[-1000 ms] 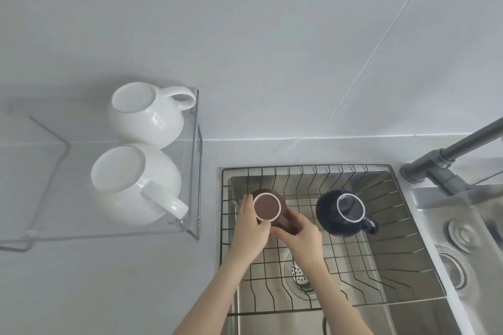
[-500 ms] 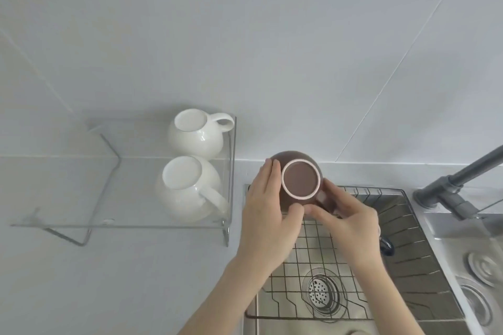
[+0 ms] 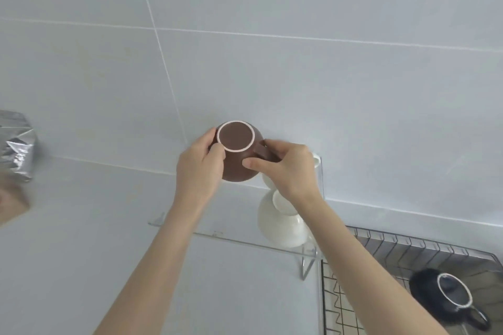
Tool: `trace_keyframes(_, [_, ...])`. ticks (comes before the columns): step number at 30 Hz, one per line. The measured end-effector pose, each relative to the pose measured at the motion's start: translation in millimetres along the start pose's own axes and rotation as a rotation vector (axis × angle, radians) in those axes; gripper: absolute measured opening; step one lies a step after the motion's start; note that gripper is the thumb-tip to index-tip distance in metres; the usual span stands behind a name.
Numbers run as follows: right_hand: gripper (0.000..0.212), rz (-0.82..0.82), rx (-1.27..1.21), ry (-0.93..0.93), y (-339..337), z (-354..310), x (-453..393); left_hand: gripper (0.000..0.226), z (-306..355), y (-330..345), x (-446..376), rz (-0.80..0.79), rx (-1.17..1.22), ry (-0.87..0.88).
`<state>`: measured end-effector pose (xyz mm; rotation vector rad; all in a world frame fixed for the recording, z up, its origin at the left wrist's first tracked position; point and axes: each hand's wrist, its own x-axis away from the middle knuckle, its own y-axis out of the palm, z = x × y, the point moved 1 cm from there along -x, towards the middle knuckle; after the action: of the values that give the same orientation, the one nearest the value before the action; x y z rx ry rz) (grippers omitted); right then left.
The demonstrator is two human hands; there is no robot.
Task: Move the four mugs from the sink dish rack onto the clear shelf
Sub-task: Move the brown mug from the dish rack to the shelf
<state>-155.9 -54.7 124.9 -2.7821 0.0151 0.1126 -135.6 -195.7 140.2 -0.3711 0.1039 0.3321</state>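
Observation:
I hold a brown mug (image 3: 237, 155) upside down, base up, above the clear shelf (image 3: 234, 239). My left hand (image 3: 198, 168) grips its left side, and my right hand (image 3: 285, 168) holds its handle side. Two white mugs stand upside down at the shelf's right end: the nearer one (image 3: 280, 223) shows well, the farther one (image 3: 315, 162) is mostly hidden behind my right hand. A dark navy mug (image 3: 449, 296) rests upside down in the wire dish rack (image 3: 408, 247) over the sink at the lower right.
A crumpled silver foil bag (image 3: 16, 144) stands at the far left on the counter, with a brown package (image 3: 13, 204) below it. The white tiled wall rises right behind the shelf. The shelf's left half holds nothing.
Both hands have carried the brown mug up out of the rack and leftward to above the shelf. The view has swung left, so the sink now sits at the lower right.

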Motion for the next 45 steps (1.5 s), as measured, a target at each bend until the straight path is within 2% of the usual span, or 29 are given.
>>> trace_keyframes(6, [0.028, -0.064, 0.089, 0.092, 61.3, 13.1, -26.9, 0.025, -52.8, -16.0, -36.6, 0.015, -0.076, -0.100])
trace_keyframes(11, [0.027, -0.045, 0.122, 0.154, 86.1, 27.2, -40.1, 0.029, -77.4, -15.4, -58.2, -0.017, -0.098, -0.133])
trace_keyframes(13, [0.026, -0.035, 0.123, 0.166, 91.7, 30.7, -44.0, 0.024, -84.3, -14.7, -63.7, -0.025, -0.097, -0.138])
trace_keyframes(27, [0.027, -0.032, 0.062, 0.200, 111.8, 35.2, -54.5, 0.019, -95.4, -15.5, -83.6, -0.056, -0.045, -0.187])
trace_keyframes(31, [0.036, -0.111, 0.068, 0.198, 109.5, 29.5, -51.3, 0.013, -88.2, -10.9, -77.6, -0.066, -0.076, -0.248])
trace_keyframes(32, [0.042, -0.133, 0.078, 0.202, 105.0, 25.9, -50.5, 0.014, -85.3, -8.4, -75.8, -0.065, -0.111, -0.232])
trace_keyframes(34, [0.054, -0.127, 0.077, 0.176, 87.1, 17.5, -49.2, 0.033, -72.7, -2.0, -69.2, -0.056, -0.209, -0.142])
trace_keyframes(37, [0.049, -0.035, 0.063, 0.084, 39.6, 4.2, -39.8, 0.053, -33.6, 14.0, -41.2, -0.023, -0.120, 0.013])
trace_keyframes(40, [0.034, 0.068, -0.020, 0.036, -21.0, 1.8, -18.0, 0.052, 1.5, 42.1, 3.4, -0.069, 0.138, 0.081])
trace_keyframes(43, [0.025, 0.188, -0.070, 0.027, -90.1, 20.9, 16.1, 0.045, 17.3, 87.0, 56.2, -0.234, 0.334, 0.040])
trace_keyframes(45, [0.022, 0.256, -0.059, 0.051, -134.3, 46.1, 41.4, 0.041, 16.1, 121.3, 91.3, -0.363, 0.381, 0.008])
